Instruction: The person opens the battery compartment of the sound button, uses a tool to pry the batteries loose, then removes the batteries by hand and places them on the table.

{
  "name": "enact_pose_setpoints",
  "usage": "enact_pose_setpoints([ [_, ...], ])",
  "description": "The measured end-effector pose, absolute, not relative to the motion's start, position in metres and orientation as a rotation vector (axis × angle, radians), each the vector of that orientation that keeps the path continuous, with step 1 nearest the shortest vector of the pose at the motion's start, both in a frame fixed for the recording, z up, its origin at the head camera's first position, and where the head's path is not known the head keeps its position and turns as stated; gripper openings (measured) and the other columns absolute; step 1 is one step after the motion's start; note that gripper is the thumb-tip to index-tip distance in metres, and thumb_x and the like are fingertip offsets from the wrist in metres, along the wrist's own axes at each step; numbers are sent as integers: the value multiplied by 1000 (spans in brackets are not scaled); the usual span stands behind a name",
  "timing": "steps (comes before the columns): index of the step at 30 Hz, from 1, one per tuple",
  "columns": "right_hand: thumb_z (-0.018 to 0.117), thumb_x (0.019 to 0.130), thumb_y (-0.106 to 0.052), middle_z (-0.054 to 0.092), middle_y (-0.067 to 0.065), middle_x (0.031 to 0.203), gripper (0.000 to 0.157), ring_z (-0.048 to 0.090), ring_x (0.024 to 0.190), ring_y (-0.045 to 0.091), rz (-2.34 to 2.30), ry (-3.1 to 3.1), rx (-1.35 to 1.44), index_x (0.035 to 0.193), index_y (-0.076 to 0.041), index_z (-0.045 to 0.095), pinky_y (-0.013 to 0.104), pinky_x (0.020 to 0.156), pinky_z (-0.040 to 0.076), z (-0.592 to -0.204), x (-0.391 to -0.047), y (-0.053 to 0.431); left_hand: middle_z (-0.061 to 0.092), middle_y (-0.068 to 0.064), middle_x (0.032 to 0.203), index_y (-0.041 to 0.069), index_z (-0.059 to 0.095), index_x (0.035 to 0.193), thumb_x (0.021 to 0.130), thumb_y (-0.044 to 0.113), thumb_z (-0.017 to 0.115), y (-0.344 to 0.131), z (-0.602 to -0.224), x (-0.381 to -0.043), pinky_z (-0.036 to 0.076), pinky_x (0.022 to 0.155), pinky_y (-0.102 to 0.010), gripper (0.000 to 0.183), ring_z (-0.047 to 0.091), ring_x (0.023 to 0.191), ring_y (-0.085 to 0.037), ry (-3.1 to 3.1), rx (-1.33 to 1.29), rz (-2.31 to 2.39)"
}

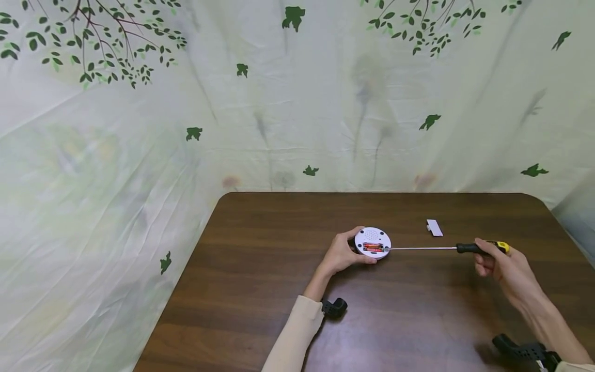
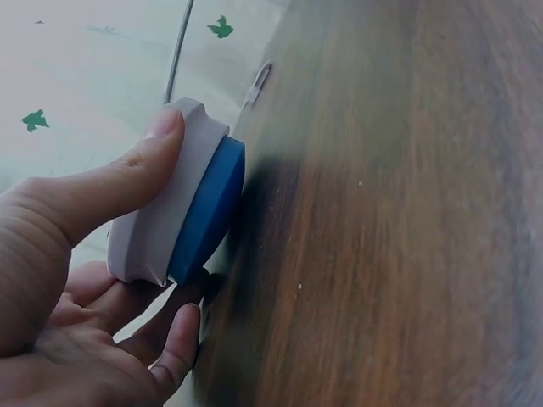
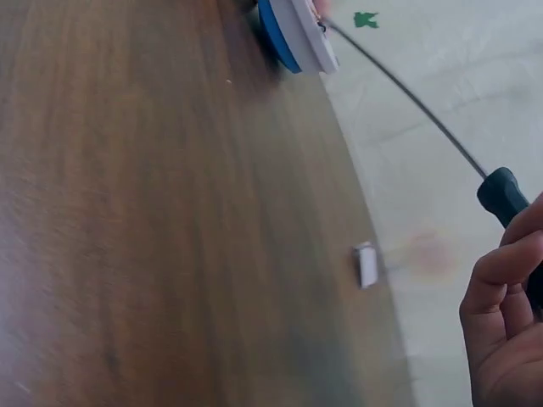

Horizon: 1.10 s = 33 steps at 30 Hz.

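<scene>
My left hand (image 1: 343,254) grips a small round white device (image 1: 380,238) by its edge, thumb on the near side and fingers around the far side. Its underside faces up, with red batteries (image 1: 373,247) in an uncovered compartment. The left wrist view shows the device's white body (image 2: 161,203) with a blue lower part (image 2: 209,208) near the tabletop. My right hand (image 1: 504,264) holds a screwdriver (image 1: 466,248) with a black and yellow handle. Its long thin shaft points left, the tip at the right end of the battery compartment.
A small white battery cover (image 1: 434,228) lies on the brown wooden table (image 1: 232,289), behind the screwdriver shaft. Beyond the table hangs a pale cloth (image 1: 325,103) printed with leaves. Black wrist mounts (image 1: 334,308) sit on both forearms.
</scene>
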State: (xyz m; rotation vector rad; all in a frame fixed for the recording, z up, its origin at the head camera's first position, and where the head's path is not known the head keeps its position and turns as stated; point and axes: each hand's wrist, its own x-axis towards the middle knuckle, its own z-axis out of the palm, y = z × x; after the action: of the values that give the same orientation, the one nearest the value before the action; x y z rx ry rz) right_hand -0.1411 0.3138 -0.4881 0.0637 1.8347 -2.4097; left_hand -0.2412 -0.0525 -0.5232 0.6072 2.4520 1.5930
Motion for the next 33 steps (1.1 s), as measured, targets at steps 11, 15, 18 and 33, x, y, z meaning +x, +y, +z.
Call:
enact_pose_setpoints([
  [11, 59, 107, -27, 62, -3, 72, 18, 59, 59, 19, -2006, 2390, 43, 107, -10, 58, 28, 62, 50, -458, -143, 298, 72, -5, 125, 17, 65, 139, 66, 14, 99, -53, -526, -238, 45, 69, -15, 80, 53, 86, -3, 2474, 600, 1555],
  [15, 59, 107, -27, 59, -1, 70, 19, 58, 59, 22, -1780, 2621, -71, 113, -10, 55, 32, 58, 48, -437, -145, 288, 73, -5, 126, 17, 66, 139, 65, 15, 100, -51, -527, -238, 48, 83, -16, 81, 58, 97, -4, 2497, 626, 1528],
  [18, 60, 106, -31, 58, 1, 69, 23, 57, 60, 23, -1610, 2741, -124, 115, -12, 53, 33, 57, 48, -421, -148, 281, 72, -4, 129, 17, 65, 140, 65, 17, 101, -49, -529, -239, 47, 98, -20, 83, 61, 111, -6, 2532, 643, 1489],
  [33, 56, 108, -24, 62, 1, 76, 17, 62, 62, 21, -1757, 2568, -166, 117, -10, 56, 32, 62, 55, -434, -157, 296, 70, -12, 135, 10, 62, 143, 67, 24, 100, -43, -525, -235, 48, 110, -33, 86, 65, 126, -21, 2664, 616, 1334],
])
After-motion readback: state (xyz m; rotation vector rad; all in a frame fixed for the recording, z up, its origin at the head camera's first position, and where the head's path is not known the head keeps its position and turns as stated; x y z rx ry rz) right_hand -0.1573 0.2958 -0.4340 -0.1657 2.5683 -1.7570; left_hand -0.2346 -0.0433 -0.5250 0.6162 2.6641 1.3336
